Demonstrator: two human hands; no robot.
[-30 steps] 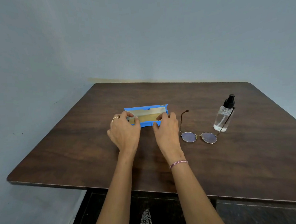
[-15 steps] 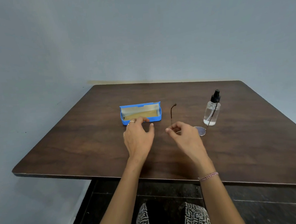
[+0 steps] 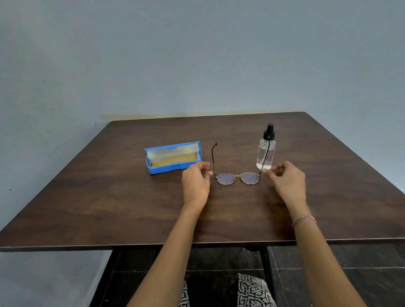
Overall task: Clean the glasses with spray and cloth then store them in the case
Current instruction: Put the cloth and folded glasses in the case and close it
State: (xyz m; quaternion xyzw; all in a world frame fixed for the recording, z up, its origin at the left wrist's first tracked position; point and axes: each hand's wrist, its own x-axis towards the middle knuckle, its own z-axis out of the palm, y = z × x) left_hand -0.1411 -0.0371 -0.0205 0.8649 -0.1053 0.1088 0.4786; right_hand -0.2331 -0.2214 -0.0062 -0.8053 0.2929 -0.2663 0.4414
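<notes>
left hand [image 3: 196, 182], right hand [image 3: 286, 182]: fingers curled, each pinching one hinge of glasses [image 3: 237, 178] lying between them on table [image 3: 129, 217]. light, thin wire frame, likely bends easily; hold by hinges, off lenses. case [image 3: 174, 170] just beyond left hand, spray [image 3: 265, 152] just beyond right.

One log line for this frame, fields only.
step: grasping glasses | left hand: pinches left hinge | right hand: pinches right hinge | blue case: open, yellow cloth inside | spray bottle: upright

No readable text — no labels, brands or numbers.
</notes>
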